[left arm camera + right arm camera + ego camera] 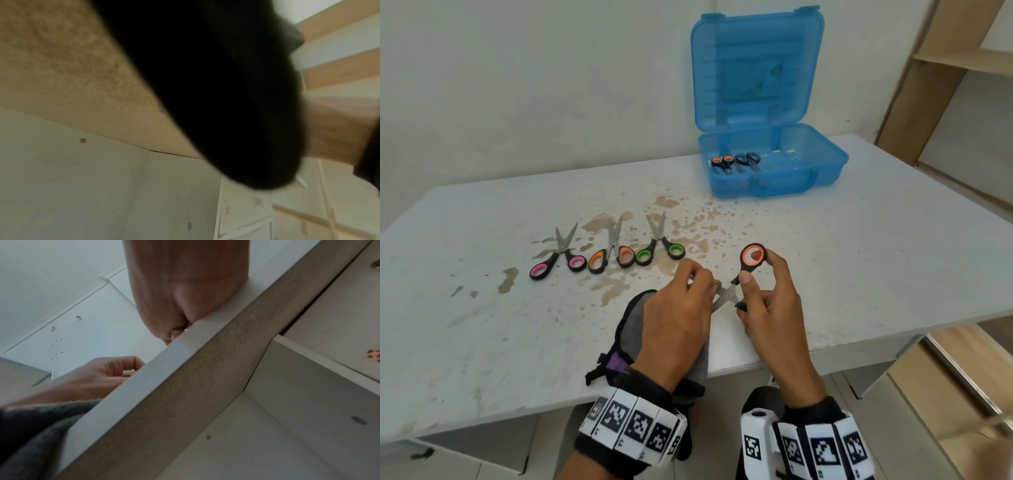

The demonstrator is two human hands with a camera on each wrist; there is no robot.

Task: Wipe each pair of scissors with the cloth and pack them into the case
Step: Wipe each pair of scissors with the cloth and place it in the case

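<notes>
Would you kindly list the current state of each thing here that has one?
Blue case: lid open, two scissors inside.
Held orange scissors: blades apart, right hand gripping.
Cloth: under left hand, at blades.
Three table scissors: lying open, unpacked.

You face a bare indoor workroom. A stained white table (859, 260) meets plain walls and wooden shelving (941, 65).

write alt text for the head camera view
Two hands hold open orange-handled scissors at the table's near edge, the left hand wiping a blade with a grey cloth. Three scissors lie behind; two sit in an open blue case.
</notes>
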